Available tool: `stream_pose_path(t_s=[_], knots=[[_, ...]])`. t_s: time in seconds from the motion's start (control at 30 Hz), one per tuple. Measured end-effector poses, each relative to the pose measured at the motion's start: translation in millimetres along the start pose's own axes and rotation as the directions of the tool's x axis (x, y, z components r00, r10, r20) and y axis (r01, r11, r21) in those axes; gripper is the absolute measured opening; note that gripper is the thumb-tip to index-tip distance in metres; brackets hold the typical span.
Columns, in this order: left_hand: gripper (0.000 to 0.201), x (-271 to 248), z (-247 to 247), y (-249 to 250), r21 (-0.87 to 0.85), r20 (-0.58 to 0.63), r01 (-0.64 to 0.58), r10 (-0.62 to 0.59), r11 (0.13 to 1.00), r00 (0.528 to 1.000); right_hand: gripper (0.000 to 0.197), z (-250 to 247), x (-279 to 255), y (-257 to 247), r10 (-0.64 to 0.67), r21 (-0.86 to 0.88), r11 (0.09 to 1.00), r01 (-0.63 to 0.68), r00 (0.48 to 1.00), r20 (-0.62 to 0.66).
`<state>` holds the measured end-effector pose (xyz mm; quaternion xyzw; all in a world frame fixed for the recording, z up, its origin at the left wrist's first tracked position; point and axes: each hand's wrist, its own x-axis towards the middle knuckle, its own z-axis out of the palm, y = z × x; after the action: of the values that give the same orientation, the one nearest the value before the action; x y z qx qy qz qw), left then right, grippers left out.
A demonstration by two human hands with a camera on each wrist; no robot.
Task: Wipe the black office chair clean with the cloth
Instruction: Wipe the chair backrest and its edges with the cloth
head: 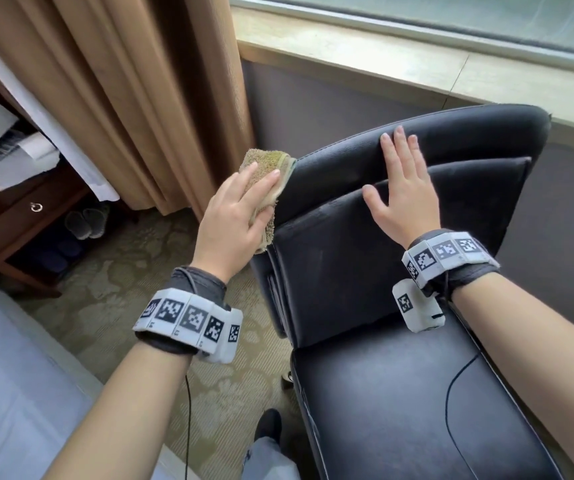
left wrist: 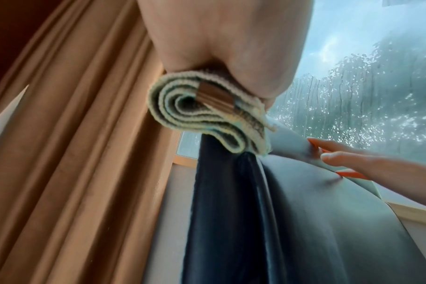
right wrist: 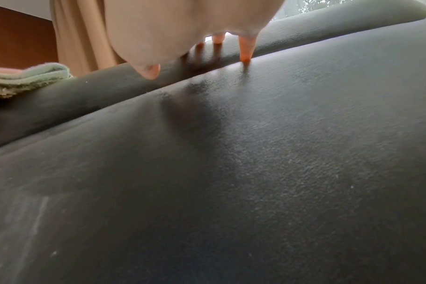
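Left of centre in the head view: left hand (head: 235,216) wrapped over a folded, greenish-tan cloth (head: 264,174), fingers laid along its top and thumb tucked at the side, pressing it against the left edge of the black office chair (head: 365,271)'s backrest. Folded into several layers, as the left wrist view shows at centre, probably to give a thick pad and a firm purchase on the narrow edge. Cloth touching the chair where the backrest's side seam meets its top corner.

Right of centre: right hand (head: 401,188) flat on the upper backrest, fingers straight and spread, holding nothing. Fingertips (right wrist: 245,55) bearing on the ridge above the padded cushion, seen in the upper middle of the right wrist view. Likely there to brace the chair, since an office chair tends to swivel or roll under a sideways push.

Chair filling the right half of the head view, seat toward the lower right, back toward the window sill (head: 382,53) at top. Faint pale smears on the leather at the lower left of the right wrist view, suggesting dust left to clear. Brown curtain (head: 140,81) hanging at upper left, just beside the cloth; worth keeping the cloth off it. Judged as mid-wipe on the backrest edge, with seat apparently not yet done.
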<state>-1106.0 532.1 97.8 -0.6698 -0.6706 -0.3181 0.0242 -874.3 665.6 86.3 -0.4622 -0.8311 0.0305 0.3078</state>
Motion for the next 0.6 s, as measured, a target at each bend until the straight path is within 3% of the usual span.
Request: stream_pose_path(t_s=[0.17,0.33,0.47,0.6], knots=[[0.046,11.3,3.7,16.3,0.167,-0.075,-0.01,0.022,0.986,0.997,0.07,0.6,-0.4,-8.7,0.022,0.059,0.998,-0.022,1.0,0.001],[0.048,45.5,11.4,33.1,0.281,0.025,-0.111,0.108,0.953,0.994,0.069,-4.1,0.8,-4.1,0.031,0.064,0.997,-0.032,0.999,0.012],[0.048,43.8,8.1,29.9,0.261,0.034,-0.125,0.12,0.957,0.992,0.07,-3.3,0.1,-5.7,0.036,0.058,0.998,-0.037,0.999,0.003],[0.047,15.5,-1.6,15.0,0.168,-0.025,-0.046,0.05,0.985,0.998,0.07,-0.7,-1.1,-10.2,0.034,0.066,0.997,-0.033,0.999,-0.013]])
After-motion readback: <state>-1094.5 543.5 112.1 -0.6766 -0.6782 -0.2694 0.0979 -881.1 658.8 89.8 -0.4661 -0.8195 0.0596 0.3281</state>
